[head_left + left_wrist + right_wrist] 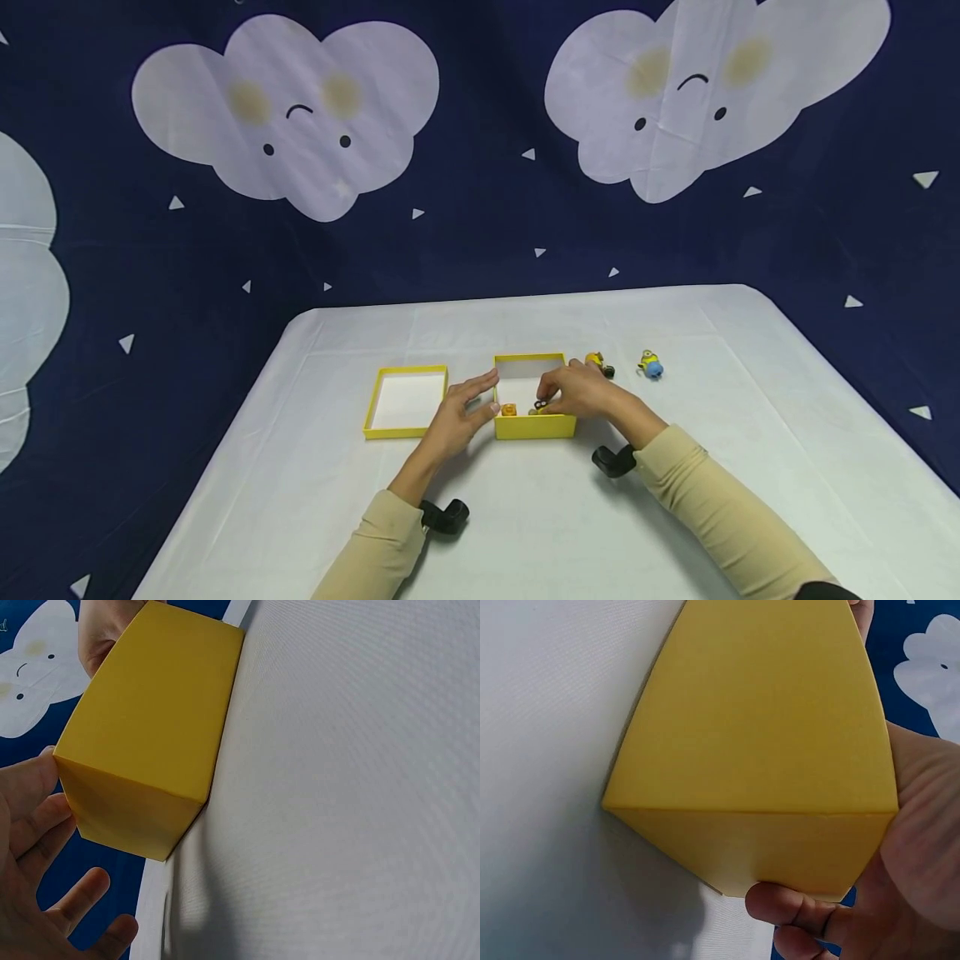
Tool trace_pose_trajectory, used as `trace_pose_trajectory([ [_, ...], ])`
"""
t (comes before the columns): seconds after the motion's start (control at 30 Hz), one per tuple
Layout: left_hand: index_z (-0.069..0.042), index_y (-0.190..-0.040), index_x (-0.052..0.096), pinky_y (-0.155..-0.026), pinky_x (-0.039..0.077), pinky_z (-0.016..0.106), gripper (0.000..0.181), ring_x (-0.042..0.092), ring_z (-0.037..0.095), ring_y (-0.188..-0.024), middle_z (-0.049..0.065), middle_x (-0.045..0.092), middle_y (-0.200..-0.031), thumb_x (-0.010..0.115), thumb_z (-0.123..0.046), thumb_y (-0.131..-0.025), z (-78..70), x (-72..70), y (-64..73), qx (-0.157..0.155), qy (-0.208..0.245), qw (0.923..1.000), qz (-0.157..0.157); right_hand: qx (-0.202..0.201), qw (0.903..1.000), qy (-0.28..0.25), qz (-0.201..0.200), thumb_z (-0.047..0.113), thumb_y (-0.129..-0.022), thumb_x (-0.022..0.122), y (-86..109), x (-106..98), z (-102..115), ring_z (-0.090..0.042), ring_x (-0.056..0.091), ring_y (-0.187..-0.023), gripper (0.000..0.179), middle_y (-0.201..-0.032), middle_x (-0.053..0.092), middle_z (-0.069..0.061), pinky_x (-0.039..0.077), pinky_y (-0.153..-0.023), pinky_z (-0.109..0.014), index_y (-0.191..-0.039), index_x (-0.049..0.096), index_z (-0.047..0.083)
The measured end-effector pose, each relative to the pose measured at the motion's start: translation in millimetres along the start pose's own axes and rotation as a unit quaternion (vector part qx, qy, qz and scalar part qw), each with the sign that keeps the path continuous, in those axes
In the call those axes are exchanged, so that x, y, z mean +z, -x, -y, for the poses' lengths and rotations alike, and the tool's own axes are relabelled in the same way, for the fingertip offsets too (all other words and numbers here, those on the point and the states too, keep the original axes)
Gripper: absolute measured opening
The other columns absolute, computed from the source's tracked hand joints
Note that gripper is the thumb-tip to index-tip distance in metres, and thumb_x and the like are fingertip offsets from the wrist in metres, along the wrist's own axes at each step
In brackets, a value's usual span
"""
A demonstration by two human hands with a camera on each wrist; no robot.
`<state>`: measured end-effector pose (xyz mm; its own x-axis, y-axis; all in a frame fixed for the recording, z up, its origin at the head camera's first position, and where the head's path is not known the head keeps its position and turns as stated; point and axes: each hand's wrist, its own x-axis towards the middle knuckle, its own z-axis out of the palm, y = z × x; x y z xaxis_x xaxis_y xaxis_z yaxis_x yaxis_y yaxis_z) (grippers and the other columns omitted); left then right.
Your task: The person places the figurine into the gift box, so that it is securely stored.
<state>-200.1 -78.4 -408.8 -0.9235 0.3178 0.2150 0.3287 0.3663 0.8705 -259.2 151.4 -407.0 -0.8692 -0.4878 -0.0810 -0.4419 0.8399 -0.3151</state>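
An uncovered yellow box [534, 428] with a pale inside stands on the table. My right hand [581, 390] reaches over its right wall, thumb and fingertips pinching a small yellow toy figure [539, 406] with dark goggles low in the front of the box. Part of that figure is hidden by the fingers. A small orange-yellow toy [509, 410] lies in the front left corner. At the left wall, my left hand [459, 415] touches the box's edge with spread fingers; the left wrist view shows its fingertips at the yellow wall [142, 705].
Left of the box lies its shallow yellow-rimmed lid [408, 402], white inside facing up. Behind my right hand is a yellow and black toy figure [597, 362]. Farther right sits a yellow and blue toy figure [650, 365]. A white cloth covers the table [525, 517].
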Motion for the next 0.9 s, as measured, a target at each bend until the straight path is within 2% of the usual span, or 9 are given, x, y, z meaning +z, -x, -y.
trace_pose_trajectory([
  [0.37,0.001,-0.133,0.051,-0.110,0.028,0.056,0.044,0.038,0.036,-0.129,0.013,0.045,-0.145,0.059,-0.006,-0.091,-1.9,-0.3,0.6,-0.001,0.004,1.0000,-0.002,0.011,0.9999,-0.001,-0.009,0.034,-0.078,0.074,1.8,0,2,-0.015,0.051,-0.087,0.016,-0.100,0.074,0.008,0.036,-0.080,-0.038,-0.091,0.069,0.024],
  [0.53,0.000,-0.133,0.051,-0.110,0.028,0.056,0.044,0.038,0.035,-0.130,0.012,0.045,-0.146,0.059,-0.006,-0.091,-0.2,-0.3,-0.1,-0.005,-0.001,1.0000,0.000,0.013,0.9997,0.003,-0.020,0.039,-0.077,0.075,2.6,1,2,-0.016,0.053,-0.089,0.023,-0.102,0.073,0.008,0.036,-0.079,-0.038,-0.094,0.070,0.023],
  [0.6,-0.001,-0.134,0.050,-0.110,0.028,0.056,0.044,0.037,0.034,-0.131,0.011,0.044,-0.146,0.059,-0.007,-0.091,4.5,0.7,-1.7,-0.009,-0.001,1.0000,0.001,0.014,0.9996,0.004,-0.025,0.041,-0.077,0.074,2.8,1,1,-0.017,0.053,-0.090,0.027,-0.103,0.073,0.008,0.035,-0.080,-0.039,-0.097,0.070,0.023],
  [0.77,-0.004,-0.135,0.050,-0.111,0.027,0.055,0.046,0.036,0.031,-0.132,0.005,0.044,-0.147,0.061,-0.010,-0.091,30.3,6.8,-9.1,-0.007,-0.003,0.9999,-0.008,0.032,0.9987,-0.011,-0.039,0.046,-0.075,0.075,3.9,-1,1,-0.019,0.050,-0.093,0.039,-0.107,0.071,0.007,0.032,-0.085,-0.043,-0.105,0.069,0.020],
  [0.9,-0.008,-0.135,0.052,-0.111,0.029,0.053,0.046,0.038,0.025,-0.131,-0.001,0.045,-0.146,0.062,-0.015,-0.090,41.1,8.2,-11.7,-0.001,-0.008,0.9999,-0.011,0.050,0.9967,-0.039,-0.050,0.048,-0.073,0.076,5.1,-8,0,-0.020,0.047,-0.095,0.047,-0.109,0.070,0.003,0.029,-0.083,-0.039,-0.110,0.069,0.019],
])
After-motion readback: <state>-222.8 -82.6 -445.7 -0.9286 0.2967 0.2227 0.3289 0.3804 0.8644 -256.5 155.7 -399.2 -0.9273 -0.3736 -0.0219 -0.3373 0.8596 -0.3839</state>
